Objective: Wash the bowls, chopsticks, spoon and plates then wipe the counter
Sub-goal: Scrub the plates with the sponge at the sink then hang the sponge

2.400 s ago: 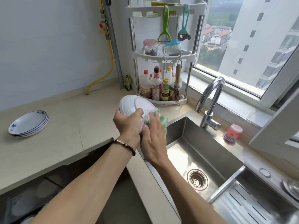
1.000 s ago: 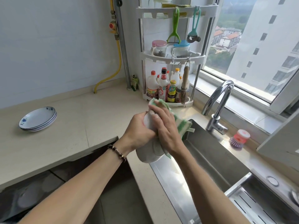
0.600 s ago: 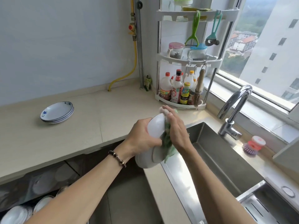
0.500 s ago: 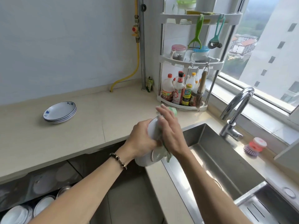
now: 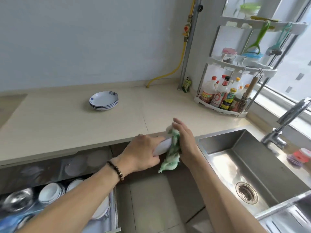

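Head view: the left hand [image 5: 143, 154] grips the bowl [image 5: 162, 146], now lower, frame centre, above the open drawer [image 5: 107, 221]; the right hand [image 5: 185, 142], fingers straight, presses the cloth [image 5: 170, 158] on it. Drying seems nearly done.

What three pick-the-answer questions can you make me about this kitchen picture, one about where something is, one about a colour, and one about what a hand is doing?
1. Where is the stack of plates?
A. In the sink
B. On the counter
C. On the rack

2. What colours is the cloth?
A. Green and white
B. Red and black
C. All blue

3. What is the left hand doing?
A. Hanging idle
B. Turning the tap
C. Holding the bowl

Answers:
1. B, the plates sit on the bare counter, left of the sink.
2. A, the cloth shows green patches on white.
3. C, its fingers curl round the white bowl while the right hand presses the cloth against it with straight fingers.
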`<action>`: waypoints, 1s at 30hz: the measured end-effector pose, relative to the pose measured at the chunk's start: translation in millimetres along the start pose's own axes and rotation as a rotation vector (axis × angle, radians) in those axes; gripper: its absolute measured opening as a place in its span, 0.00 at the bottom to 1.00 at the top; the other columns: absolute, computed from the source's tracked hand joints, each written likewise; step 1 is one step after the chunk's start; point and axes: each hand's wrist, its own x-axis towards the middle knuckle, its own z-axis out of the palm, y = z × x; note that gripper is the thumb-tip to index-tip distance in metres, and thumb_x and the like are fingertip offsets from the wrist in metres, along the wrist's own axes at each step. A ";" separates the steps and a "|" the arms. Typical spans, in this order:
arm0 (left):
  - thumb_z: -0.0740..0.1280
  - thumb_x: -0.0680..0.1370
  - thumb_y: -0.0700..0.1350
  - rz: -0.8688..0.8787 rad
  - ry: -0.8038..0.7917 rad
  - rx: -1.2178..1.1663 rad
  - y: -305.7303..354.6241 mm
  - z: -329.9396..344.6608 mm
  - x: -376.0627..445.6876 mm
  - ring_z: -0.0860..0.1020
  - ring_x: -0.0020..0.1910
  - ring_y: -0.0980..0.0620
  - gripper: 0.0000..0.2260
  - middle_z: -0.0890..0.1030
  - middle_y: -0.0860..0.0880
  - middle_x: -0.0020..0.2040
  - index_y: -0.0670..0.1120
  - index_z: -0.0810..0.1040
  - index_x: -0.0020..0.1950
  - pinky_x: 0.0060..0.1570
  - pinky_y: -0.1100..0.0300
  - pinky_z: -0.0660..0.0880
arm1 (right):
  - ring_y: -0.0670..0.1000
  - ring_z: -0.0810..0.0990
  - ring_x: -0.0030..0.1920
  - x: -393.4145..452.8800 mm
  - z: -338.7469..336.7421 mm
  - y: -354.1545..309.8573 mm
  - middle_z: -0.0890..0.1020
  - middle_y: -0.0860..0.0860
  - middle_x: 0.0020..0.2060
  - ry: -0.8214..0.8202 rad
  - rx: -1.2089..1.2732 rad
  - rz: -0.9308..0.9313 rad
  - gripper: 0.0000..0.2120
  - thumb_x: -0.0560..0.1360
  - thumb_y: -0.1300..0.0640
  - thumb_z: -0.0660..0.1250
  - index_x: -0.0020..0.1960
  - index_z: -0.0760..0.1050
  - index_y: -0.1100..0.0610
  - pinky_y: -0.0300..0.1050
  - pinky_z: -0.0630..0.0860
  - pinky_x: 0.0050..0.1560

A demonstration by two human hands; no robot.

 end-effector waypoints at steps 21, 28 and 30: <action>0.69 0.74 0.48 -1.327 0.169 -0.606 -162.2 4.6 -236.0 0.77 0.60 0.46 0.28 0.74 0.45 0.69 0.45 0.67 0.73 0.53 0.51 0.78 | 0.53 0.72 0.31 -32.4 204.4 137.6 0.73 0.52 0.27 0.009 -0.325 0.448 0.09 0.71 0.68 0.61 0.35 0.71 0.59 0.45 0.71 0.34; 0.63 0.72 0.33 -1.543 0.454 -0.912 -219.5 45.8 -298.9 0.80 0.52 0.42 0.20 0.80 0.45 0.55 0.48 0.76 0.61 0.39 0.43 0.84 | 0.54 0.76 0.34 -6.9 268.3 210.2 0.77 0.56 0.35 -0.258 -0.518 0.459 0.03 0.73 0.66 0.63 0.41 0.72 0.60 0.46 0.74 0.38; 0.62 0.74 0.30 -1.589 0.451 -0.897 -236.3 55.6 -321.0 0.79 0.48 0.44 0.20 0.79 0.46 0.53 0.48 0.75 0.61 0.35 0.47 0.83 | 0.56 0.79 0.37 -3.8 286.2 235.6 0.78 0.55 0.36 -0.366 -0.682 0.488 0.04 0.73 0.63 0.65 0.39 0.73 0.59 0.47 0.75 0.40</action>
